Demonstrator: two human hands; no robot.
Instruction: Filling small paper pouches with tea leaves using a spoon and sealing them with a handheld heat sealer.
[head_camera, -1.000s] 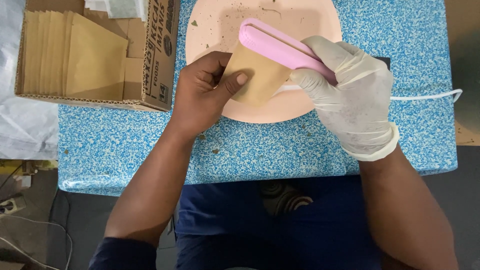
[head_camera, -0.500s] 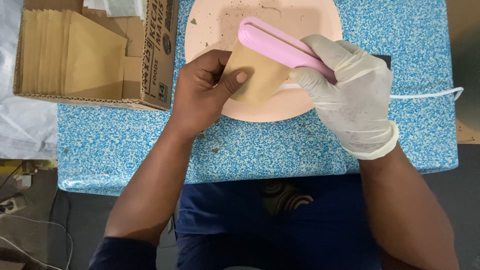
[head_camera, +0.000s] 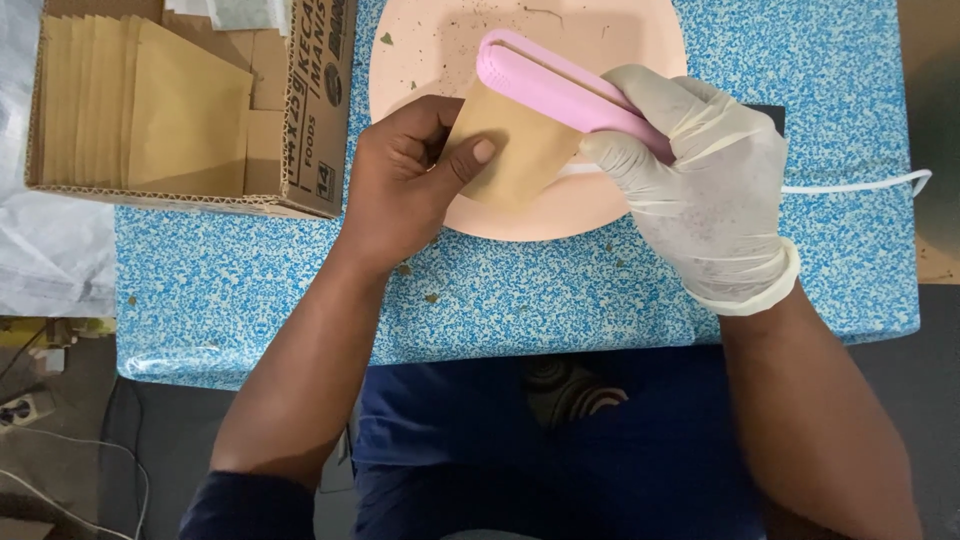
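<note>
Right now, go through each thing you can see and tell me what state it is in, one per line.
Left hand: bare, gripping the brown paper pouch.
Right hand: gloved, closed around the pink sealer.
Pink sealer: clamped over the pouch's top edge.
Brown paper pouch: held above the plate, tilted.
Pink plate: lying on the table, speckled with crumbs.
Cardboard box: open, brown pouches stacked upright inside.
White cord: trailing right across the blue table.
</note>
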